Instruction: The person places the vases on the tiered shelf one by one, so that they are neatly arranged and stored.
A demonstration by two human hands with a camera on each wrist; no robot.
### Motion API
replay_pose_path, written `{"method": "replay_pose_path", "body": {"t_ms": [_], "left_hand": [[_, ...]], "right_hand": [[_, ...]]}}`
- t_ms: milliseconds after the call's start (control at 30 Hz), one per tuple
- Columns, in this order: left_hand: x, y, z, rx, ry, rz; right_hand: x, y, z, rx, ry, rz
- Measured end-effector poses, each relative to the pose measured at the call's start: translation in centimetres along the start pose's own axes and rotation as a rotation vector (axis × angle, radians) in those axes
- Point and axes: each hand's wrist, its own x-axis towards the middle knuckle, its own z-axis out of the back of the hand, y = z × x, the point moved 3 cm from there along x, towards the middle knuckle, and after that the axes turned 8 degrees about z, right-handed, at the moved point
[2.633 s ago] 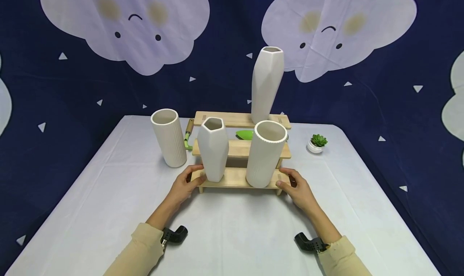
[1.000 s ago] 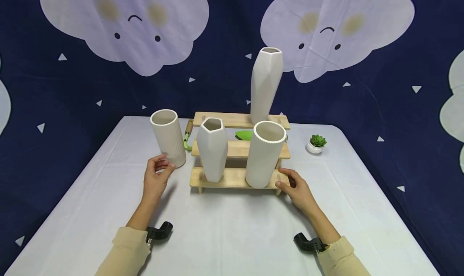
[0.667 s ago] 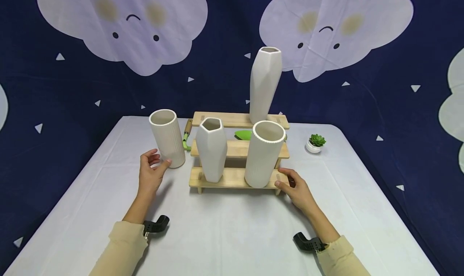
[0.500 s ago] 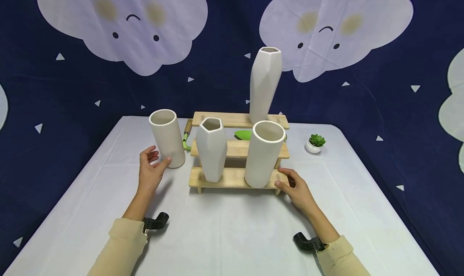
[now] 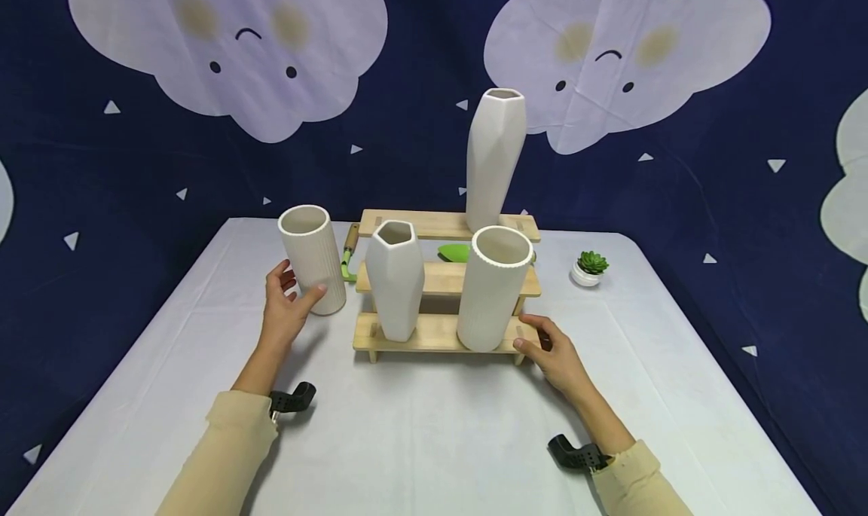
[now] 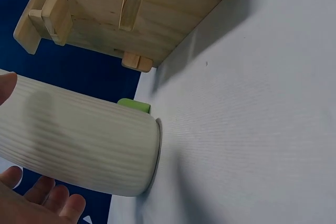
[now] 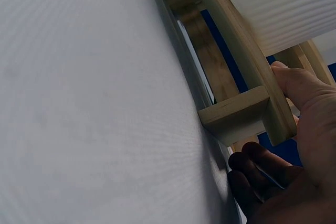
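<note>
Left hand (image 5: 288, 309) is curled round the lower part of the ribbed vase (image 5: 313, 258), thumb on the near face, fingers wrapping the far left side; vase stands upright on the worktop (image 5: 420, 433), just left of the wooden step rack (image 5: 444, 278), base flat on the cloth in the left wrist view; its mouth faces the camera and nothing shows inside.

Right hand (image 5: 552, 352) rests at the right end of the rack's lowest step, thumb laid on top of the slat, fingers curled under the edge by the leg; a light hold on the wood, as far as the wrist view shows.

On the rack: faceted vase (image 5: 396, 279) upright on the bottom step, left; wide ribbed vase (image 5: 493, 286) upright on the bottom step, right, near the right hand; tall faceted vase (image 5: 495, 158) on the top step, right; all three mouths open, nothing visible in them, though the tall one's interior is mostly out of sight.

Green trowel (image 5: 456, 252) lies behind the rack, handle poking out on the left; small potted succulent (image 5: 591, 267) sits on the worktop, well right of the rack.
</note>
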Motion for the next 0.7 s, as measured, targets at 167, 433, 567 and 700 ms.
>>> {"method": "replay_pose_path", "body": {"t_ms": [167, 433, 567, 700], "left_hand": [[0.6, -0.3, -0.1, 0.007, 0.017, -0.021], [1.4, -0.7, -0.6, 0.013, 0.007, -0.034], [1.7, -0.9, -0.8, -0.003, 0.012, -0.028], [1.9, -0.9, -1.0, -0.008, 0.013, -0.011]], "right_hand": [[0.0, 0.1, -0.1, 0.006, -0.003, 0.009], [-0.1, 0.0, -0.2, 0.053, 0.003, 0.014], [-0.2, -0.1, -0.2, 0.041, -0.014, 0.037], [-0.2, -0.1, -0.2, 0.049, -0.021, 0.045]]}}
